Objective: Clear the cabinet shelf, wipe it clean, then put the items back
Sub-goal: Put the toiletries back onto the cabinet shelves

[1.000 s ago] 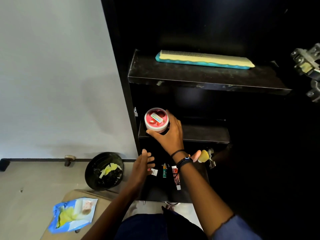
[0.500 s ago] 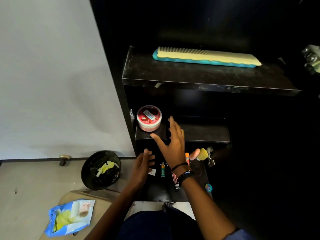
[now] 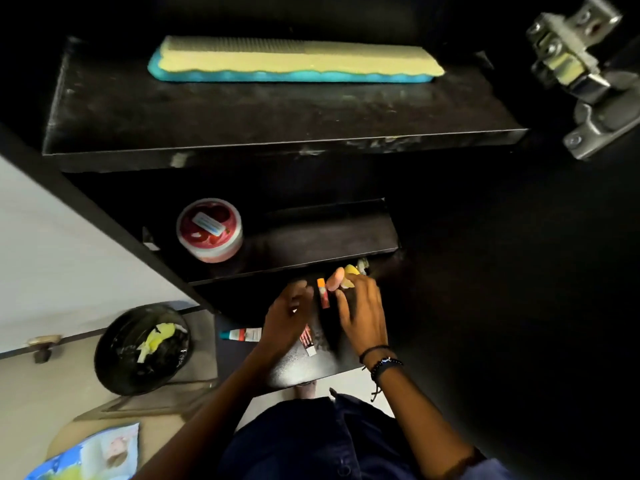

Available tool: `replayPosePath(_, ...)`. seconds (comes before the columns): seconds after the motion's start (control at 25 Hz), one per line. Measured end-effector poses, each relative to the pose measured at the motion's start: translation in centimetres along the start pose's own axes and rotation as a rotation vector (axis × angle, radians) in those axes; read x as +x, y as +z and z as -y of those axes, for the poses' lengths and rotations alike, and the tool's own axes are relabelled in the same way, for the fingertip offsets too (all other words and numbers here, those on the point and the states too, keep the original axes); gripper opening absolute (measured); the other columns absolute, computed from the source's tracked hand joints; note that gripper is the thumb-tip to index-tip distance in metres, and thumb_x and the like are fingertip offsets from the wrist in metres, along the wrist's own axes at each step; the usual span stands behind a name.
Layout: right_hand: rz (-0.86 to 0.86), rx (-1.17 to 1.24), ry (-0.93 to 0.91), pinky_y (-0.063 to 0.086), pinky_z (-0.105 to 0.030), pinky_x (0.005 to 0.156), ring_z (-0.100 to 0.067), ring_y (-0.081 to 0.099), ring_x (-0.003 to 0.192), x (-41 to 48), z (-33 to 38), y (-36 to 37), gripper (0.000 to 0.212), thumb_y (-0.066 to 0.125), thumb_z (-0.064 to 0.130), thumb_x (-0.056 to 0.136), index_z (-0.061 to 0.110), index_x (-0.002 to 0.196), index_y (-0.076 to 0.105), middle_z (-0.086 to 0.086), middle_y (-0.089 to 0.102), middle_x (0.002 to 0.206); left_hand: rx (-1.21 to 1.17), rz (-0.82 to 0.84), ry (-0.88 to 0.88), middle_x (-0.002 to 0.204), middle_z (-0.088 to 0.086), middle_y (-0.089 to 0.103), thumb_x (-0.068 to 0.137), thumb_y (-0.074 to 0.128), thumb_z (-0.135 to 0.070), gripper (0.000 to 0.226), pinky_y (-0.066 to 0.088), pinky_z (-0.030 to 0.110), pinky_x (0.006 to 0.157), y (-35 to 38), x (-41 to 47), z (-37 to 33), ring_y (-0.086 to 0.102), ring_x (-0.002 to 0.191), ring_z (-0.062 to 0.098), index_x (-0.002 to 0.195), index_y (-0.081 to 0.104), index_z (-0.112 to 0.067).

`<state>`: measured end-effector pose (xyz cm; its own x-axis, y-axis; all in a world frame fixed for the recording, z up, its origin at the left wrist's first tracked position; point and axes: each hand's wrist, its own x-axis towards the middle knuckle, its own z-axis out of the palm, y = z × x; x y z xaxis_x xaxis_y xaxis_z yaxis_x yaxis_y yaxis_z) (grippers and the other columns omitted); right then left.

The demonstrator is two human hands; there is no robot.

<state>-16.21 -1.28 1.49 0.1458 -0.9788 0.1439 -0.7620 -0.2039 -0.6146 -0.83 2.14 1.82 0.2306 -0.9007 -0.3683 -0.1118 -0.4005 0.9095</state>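
Observation:
A black cabinet holds three shelves. A yellow and teal comb lies on the top shelf. A red and white round jar stands at the left end of the middle shelf. On the bottom shelf lie an orange-capped tube, a red and white tube and a teal-capped tube. My right hand curls its fingers on a small yellow object at the back. My left hand hovers beside it, fingers loosely bent over the shelf.
A metal door hinge juts in at the upper right. On the floor to the left stand a black bin with yellow scraps and a blue packet. A white wall borders the cabinet's left side.
My right hand set the jar on the middle shelf, let go and dropped to the bottom shelf's yellow object. My left hand moved in beside it. The camera leaned closer.

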Motion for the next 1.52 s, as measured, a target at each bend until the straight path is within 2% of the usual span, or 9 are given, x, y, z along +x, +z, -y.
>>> replayPosePath(0.12,0.028,-0.098,0.035,0.041,-0.032,0.100,-0.023,0.053,0.112,1.3,-1.7,0.0,0.031,0.057,0.010,0.088,0.012,0.118,0.055,-0.007,0.055,0.121,0.211,0.118,0.102,0.095,-0.019,0.060,0.078,0.049,-0.060,0.052,0.047,0.022,0.088,2.4,2.5,-1.1,0.059,0.091,0.002,0.116,0.059,-0.025)
replayPosePath(0.28,0.241,-0.202,0.134,0.033,-0.032,0.112,-0.029,0.041,0.131,2.6,-2.2,1.0,0.056,0.053,0.006,0.084,0.004,0.138,0.040,-0.016,0.040,0.144,0.432,0.207,0.230,0.121,0.009,0.061,0.084,0.045,-0.036,0.048,0.044,0.037,0.101,5.8,6.2,-0.5,0.057,0.113,0.025,0.125,0.057,-0.015)
replayPosePath(0.4,0.383,-0.268,0.238,0.035,-0.033,0.109,-0.033,0.039,0.133,3.5,-2.4,1.5,0.066,0.050,0.010,0.089,-0.002,0.146,0.020,-0.021,0.033,0.148,0.628,0.268,0.170,0.139,0.014,0.043,0.085,0.049,-0.010,0.060,0.039,0.035,0.106,7.1,6.8,-0.3,0.048,0.123,0.033,0.143,0.035,-0.017)
replayPosePath(0.56,0.390,-0.317,0.240,0.041,-0.033,0.099,-0.033,0.048,0.123,3.7,-2.5,1.5,0.056,0.045,0.006,0.092,0.005,0.145,0.026,-0.018,0.040,0.141,0.738,0.278,0.194,0.126,0.015,0.048,0.088,0.049,-0.008,0.066,0.052,0.045,0.085,7.6,6.4,0.3,0.060,0.103,0.039,0.145,0.023,-0.030)
replayPosePath(0.84,0.292,-0.118,0.378,0.048,-0.039,0.080,-0.038,0.061,0.101,3.9,-2.5,2.2,0.042,0.048,0.008,0.087,0.012,0.129,0.049,-0.017,0.066,0.108,0.758,0.214,0.323,0.109,0.014,0.064,0.089,0.047,-0.006,0.048,0.048,0.042,0.079,7.2,6.5,0.5,0.060,0.102,0.036,0.134,0.040,-0.017)
replayPosePath(1.16,0.273,0.077,0.328,0.045,-0.024,0.092,-0.028,0.060,0.106,0.9,-1.5,2.2,0.038,0.048,0.008,0.076,0.005,0.112,0.060,-0.012,0.064,0.112,0.681,0.234,0.268,0.098,0.015,0.065,0.082,0.054,-0.006,0.034,0.046,0.039,0.071,5.8,4.1,1.7,0.061,0.094,0.041,0.116,0.048,-0.009)
replayPosePath(1.32,0.333,0.096,0.388,0.032,-0.016,0.070,-0.031,0.059,0.094,1.5,-1.7,1.7,0.024,0.055,0.000,0.074,0.012,0.094,0.048,0.004,0.051,0.086,0.744,0.226,0.259,0.104,0.017,0.064,0.084,0.054,-0.012,0.038,0.046,0.040,0.074,5.7,4.5,1.6,0.059,0.096,0.042,0.121,0.047,-0.014)
replayPosePath(1.44,0.415,0.066,0.370,0.039,-0.022,0.074,-0.031,0.058,0.101,2.6,-1.9,1.1,0.048,0.055,0.001,0.076,0.010,0.121,0.043,-0.003,0.053,0.102,0.806,0.234,0.252,0.113,0.016,0.063,0.086,0.055,-0.014,0.043,0.045,0.039,0.080,6.0,5.5,1.7,0.058,0.104,0.040,0.128,0.045,-0.016)
replayPosePath(1.52,0.470,-0.005,0.314,0.043,-0.028,0.089,-0.031,0.055,0.111,3.7,-2.5,1.4,0.067,0.054,0.000,0.077,0.017,0.140,0.037,-0.010,0.051,0.122,0.810,0.235,0.264,0.114,0.017,0.063,0.085,0.056,-0.014,0.043,0.045,0.039,0.082,6.2,6.4,1.5,0.058,0.105,0.039,0.128,0.047,-0.015)
